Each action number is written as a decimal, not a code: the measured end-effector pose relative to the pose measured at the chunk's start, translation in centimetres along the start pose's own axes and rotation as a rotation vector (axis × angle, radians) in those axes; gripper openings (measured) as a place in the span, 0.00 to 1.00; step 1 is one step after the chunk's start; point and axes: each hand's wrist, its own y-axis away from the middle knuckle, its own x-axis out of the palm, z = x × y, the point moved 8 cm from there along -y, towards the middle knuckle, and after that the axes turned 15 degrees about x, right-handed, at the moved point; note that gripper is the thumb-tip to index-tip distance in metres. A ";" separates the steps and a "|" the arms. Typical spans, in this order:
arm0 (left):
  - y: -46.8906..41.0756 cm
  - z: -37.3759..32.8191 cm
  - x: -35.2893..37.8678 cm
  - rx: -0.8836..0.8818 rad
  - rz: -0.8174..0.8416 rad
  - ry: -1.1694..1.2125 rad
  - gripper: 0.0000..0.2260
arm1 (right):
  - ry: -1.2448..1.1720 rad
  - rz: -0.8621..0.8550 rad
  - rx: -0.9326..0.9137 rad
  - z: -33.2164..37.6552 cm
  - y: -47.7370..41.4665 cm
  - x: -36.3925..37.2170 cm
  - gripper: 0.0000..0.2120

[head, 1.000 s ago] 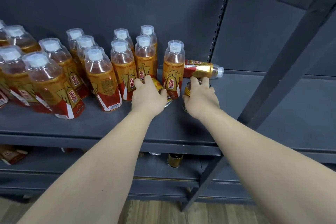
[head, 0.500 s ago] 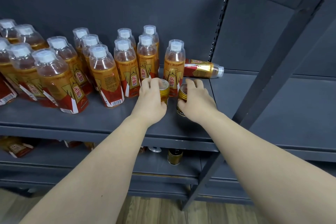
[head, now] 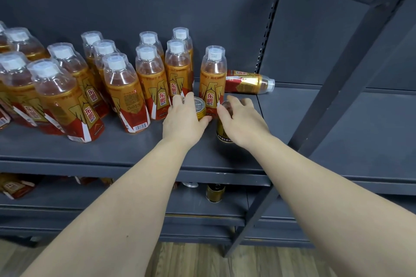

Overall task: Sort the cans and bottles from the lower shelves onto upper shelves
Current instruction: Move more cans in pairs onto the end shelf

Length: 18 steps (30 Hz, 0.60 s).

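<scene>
On the upper shelf (head: 139, 148) my left hand (head: 183, 120) grips a gold can (head: 200, 109) with a silver lid, standing upright in front of the bottles. My right hand (head: 242, 119) curls round a second gold can (head: 223, 131) just to the right of it; most of that can is hidden by my fingers. Right behind both cans stands an orange drink bottle (head: 212, 81). Several more such bottles (head: 122, 92) stand in rows to the left. One bottle (head: 248, 81) lies on its side behind.
A slanted dark metal post (head: 333, 101) crosses the shelf at the right. On the lower shelf (head: 135, 200) sit a gold can (head: 215, 193), a silver can end (head: 190, 184) and a lying bottle (head: 15, 186). Wood floor lies below.
Both hands have drawn the two cans slightly toward the shelf's front and set them upright, side by side. The view shifted a little to the left.
</scene>
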 end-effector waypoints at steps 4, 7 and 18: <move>0.1 0.1 0.0 -0.007 0.029 0.009 0.33 | 0.056 -0.007 0.000 0.1 -0.1 0.2 0.32; 0.2 -0.2 -0.3 -0.009 0.033 0.006 0.31 | 0.049 -0.011 0.014 0.2 -0.1 0.1 0.32; 2.8 -0.4 -1.7 0.031 0.031 -0.019 0.31 | 0.010 0.004 -0.081 0.5 3.4 -0.2 0.31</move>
